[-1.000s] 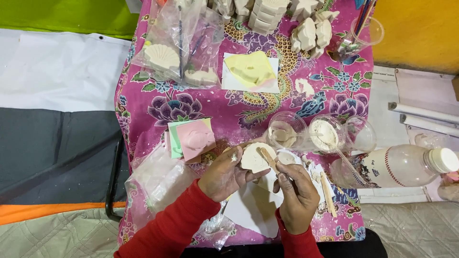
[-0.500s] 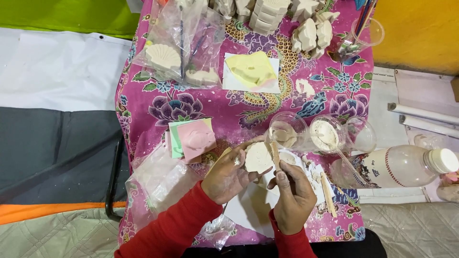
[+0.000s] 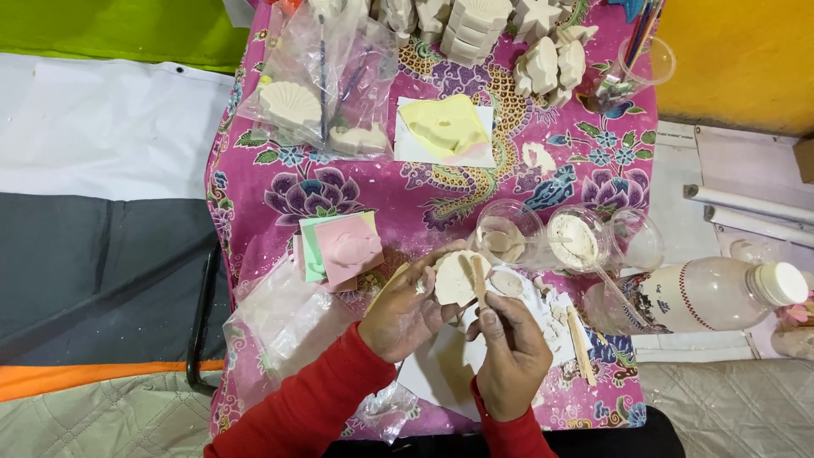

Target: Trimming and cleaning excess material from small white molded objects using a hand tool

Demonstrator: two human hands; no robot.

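At the table's [image 3: 280, 191] near-left corner, a crumpled plastic bag [image 3: 284, 318] is lying on the pink floral cloth, with a stack of pink and green moulds [image 3: 339, 248] just beyond it. Toward the far-left corner, another clear bag [image 3: 326, 80] is holding a shell cast and brushes. Near the middle of the far edge, a yellow mould [image 3: 443, 127] is sitting on white paper.

Close to the near edge, the left hand [image 3: 405, 307] is gripping a pale shell-shaped cast [image 3: 456, 276], fingers curled round its left side. The right hand [image 3: 509, 360] is sitting just beside it, fingers clamped on a wooden stick [image 3: 478, 278] whose blade is lying across the cast's face. Both hands are close together over a white sheet [image 3: 441, 373] strewn with plaster crumbs. A second stick [image 3: 580, 344] is lying just right of the right hand.

Beyond the hands, three clear cups [image 3: 577, 237] are standing in a row, two holding pale plaster. At the near-right corner, a plastic bottle [image 3: 708, 293] is lying on its side, cap pointing right. Along the far edge, white plaster figures [image 3: 547, 64] are standing in groups beside a cup of brushes [image 3: 636, 55].
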